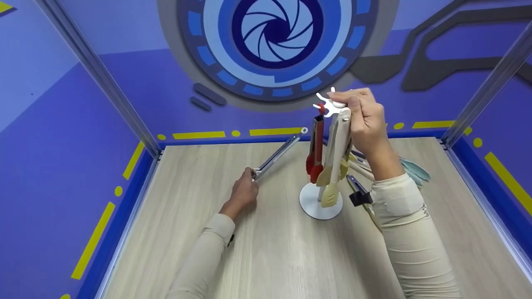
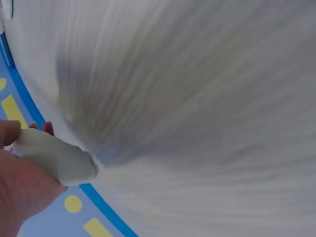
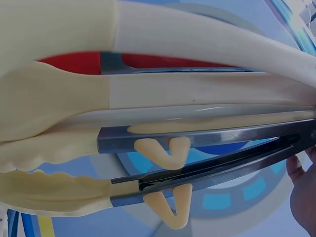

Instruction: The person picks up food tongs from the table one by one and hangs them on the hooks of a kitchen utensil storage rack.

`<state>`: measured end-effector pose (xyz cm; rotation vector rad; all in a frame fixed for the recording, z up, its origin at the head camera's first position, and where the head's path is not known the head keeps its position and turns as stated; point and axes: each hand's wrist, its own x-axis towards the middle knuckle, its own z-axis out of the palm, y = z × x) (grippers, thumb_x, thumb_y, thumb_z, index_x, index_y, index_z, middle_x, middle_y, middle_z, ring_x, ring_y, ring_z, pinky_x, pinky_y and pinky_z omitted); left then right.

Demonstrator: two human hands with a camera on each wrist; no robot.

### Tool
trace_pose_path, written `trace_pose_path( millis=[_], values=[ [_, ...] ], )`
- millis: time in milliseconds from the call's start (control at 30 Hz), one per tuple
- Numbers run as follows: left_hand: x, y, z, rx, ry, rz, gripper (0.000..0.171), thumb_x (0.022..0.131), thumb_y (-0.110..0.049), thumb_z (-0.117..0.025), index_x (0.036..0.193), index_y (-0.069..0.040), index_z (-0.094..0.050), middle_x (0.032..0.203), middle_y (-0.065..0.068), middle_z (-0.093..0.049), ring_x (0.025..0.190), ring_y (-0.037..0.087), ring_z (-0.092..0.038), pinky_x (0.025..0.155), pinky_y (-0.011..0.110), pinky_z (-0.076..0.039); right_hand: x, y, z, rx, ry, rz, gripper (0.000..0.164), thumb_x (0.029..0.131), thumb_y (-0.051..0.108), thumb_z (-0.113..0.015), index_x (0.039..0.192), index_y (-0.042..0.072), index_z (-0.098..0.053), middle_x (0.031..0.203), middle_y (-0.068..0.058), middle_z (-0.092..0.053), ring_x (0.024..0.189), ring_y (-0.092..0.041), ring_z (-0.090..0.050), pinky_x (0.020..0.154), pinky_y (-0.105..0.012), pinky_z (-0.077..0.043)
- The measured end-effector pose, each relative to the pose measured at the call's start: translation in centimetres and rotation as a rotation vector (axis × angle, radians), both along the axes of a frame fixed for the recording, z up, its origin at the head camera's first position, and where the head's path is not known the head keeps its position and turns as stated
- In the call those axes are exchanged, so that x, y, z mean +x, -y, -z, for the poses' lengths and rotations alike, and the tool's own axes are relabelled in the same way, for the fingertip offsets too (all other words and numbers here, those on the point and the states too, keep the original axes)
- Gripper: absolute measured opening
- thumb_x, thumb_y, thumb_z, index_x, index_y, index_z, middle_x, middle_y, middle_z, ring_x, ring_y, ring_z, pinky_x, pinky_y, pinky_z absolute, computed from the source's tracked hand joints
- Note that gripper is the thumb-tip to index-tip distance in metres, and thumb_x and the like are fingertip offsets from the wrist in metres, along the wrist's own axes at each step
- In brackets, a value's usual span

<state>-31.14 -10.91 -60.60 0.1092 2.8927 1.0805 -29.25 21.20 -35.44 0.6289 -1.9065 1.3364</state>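
Note:
My left hand (image 1: 245, 189) grips a pair of metal tongs (image 1: 279, 155) by its pale head (image 2: 57, 157), and the ring end points up toward the back wall. My right hand (image 1: 368, 118) is at the top of a white hook stand (image 1: 330, 107), fingers curled over its centre, thumb beside the hanging cream-handled utensils. On the stand hang red-tipped tongs (image 1: 316, 149), a cream slotted turner (image 1: 330, 194) and cream-tipped metal tongs (image 3: 207, 182). The stand's round white base (image 1: 309, 203) sits on the table. The right fingertips are partly hidden in the right wrist view.
Teal utensils (image 1: 415, 171) lie on the table behind the right forearm. Another metal tool (image 1: 356, 182) lies right of the stand, partly covered by the right wrist's black camera (image 1: 360, 198). Blue walls enclose the wooden table (image 1: 274, 249) at the back and sides.

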Motion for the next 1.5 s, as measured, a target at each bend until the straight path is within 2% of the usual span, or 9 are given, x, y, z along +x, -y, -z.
trace_pose_path(
  millis=[133,333,433,567,767,867,1000,1167,1500],
  values=[
    [0.9,0.4,-0.2,0.085,-0.017,-0.001,0.027,0.109,-0.013,-0.053,0.135,-0.010,-0.049,0.132,0.013,-0.067,0.115,0.028,-0.064,0.107,0.051,-0.052,0.0,0.0,0.0,0.003,0.004,0.004,0.037,0.108,0.001,-0.047,0.113,0.006,-0.083,0.113,-0.015,-0.082,0.113,-0.002,-0.061,0.102,-0.023,-0.045],
    [2.1,0.7,-0.9,0.206,-0.082,0.013,0.026,0.111,-0.023,-0.056,0.132,-0.010,-0.047,0.115,0.010,-0.064,0.103,0.025,-0.057,0.096,0.047,-0.050,0.0,-0.1,0.0,0.004,0.019,0.015,0.037,0.108,0.003,-0.046,0.113,0.007,-0.083,0.114,-0.016,-0.082,0.113,-0.002,-0.060,0.102,-0.023,-0.045],
    [2.7,0.6,-1.3,0.281,-0.122,0.030,0.027,0.112,-0.025,-0.054,0.131,-0.008,-0.046,0.112,0.010,-0.064,0.101,0.022,-0.057,0.096,0.045,-0.049,-0.1,0.0,0.0,0.004,0.020,0.015,0.038,0.108,0.003,-0.046,0.113,0.007,-0.083,0.114,-0.016,-0.082,0.113,-0.002,-0.060,0.101,-0.023,-0.045],
    [3.6,0.4,-2.0,0.391,-0.192,0.057,0.026,0.113,-0.025,-0.052,0.129,-0.006,-0.045,0.110,0.014,-0.066,0.100,0.020,-0.063,0.095,0.040,-0.051,-0.1,0.0,0.1,-0.003,0.010,0.005,0.039,0.108,0.003,-0.045,0.113,0.006,-0.083,0.114,-0.017,-0.082,0.112,-0.002,-0.060,0.101,-0.023,-0.044],
    [5.0,-0.3,-3.1,0.481,-0.291,0.088,0.018,0.112,-0.018,-0.052,0.124,-0.004,-0.047,0.099,0.017,-0.068,0.092,0.019,-0.063,0.091,0.031,-0.047,-0.1,0.0,0.0,-0.011,-0.008,-0.006,0.038,0.107,0.001,-0.046,0.112,0.005,-0.083,0.113,-0.018,-0.082,0.113,-0.002,-0.061,0.102,-0.023,-0.045],
    [5.6,-0.7,-3.6,0.521,-0.315,0.102,0.017,0.112,-0.015,-0.054,0.123,-0.004,-0.048,0.097,0.017,-0.068,0.091,0.019,-0.066,0.090,0.029,-0.050,-0.1,0.0,-0.1,-0.009,-0.017,-0.009,0.038,0.107,0.000,-0.046,0.111,0.005,-0.083,0.113,-0.018,-0.082,0.113,-0.002,-0.061,0.102,-0.024,-0.045],
    [6.2,-1.2,-4.0,0.559,-0.341,0.131,0.016,0.111,-0.014,-0.054,0.122,-0.004,-0.048,0.096,0.015,-0.067,0.090,0.020,-0.068,0.087,0.027,-0.055,-0.2,0.0,0.1,-0.008,-0.017,-0.012,0.038,0.107,0.000,-0.046,0.111,0.005,-0.083,0.113,-0.017,-0.082,0.113,-0.002,-0.061,0.102,-0.024,-0.045],
    [6.5,-1.7,-4.5,0.572,-0.382,0.169,0.017,0.110,-0.012,-0.056,0.123,-0.003,-0.048,0.092,0.014,-0.068,0.085,0.016,-0.067,0.083,0.026,-0.056,-0.3,0.0,0.1,-0.006,-0.013,-0.007,0.038,0.107,-0.001,-0.046,0.111,0.005,-0.083,0.113,-0.017,-0.082,0.112,-0.001,-0.061,0.101,-0.024,-0.044],
    [7.4,-2.6,-5.6,0.558,-0.388,0.196,0.020,0.110,-0.011,-0.056,0.126,-0.004,-0.048,0.097,0.008,-0.063,0.085,0.009,-0.061,0.078,0.024,-0.055,-0.1,0.1,0.0,0.030,-0.018,0.063,0.038,0.106,0.000,-0.048,0.112,0.009,-0.084,0.111,-0.014,-0.083,0.109,0.007,-0.058,0.097,-0.026,-0.031]
  ],
)
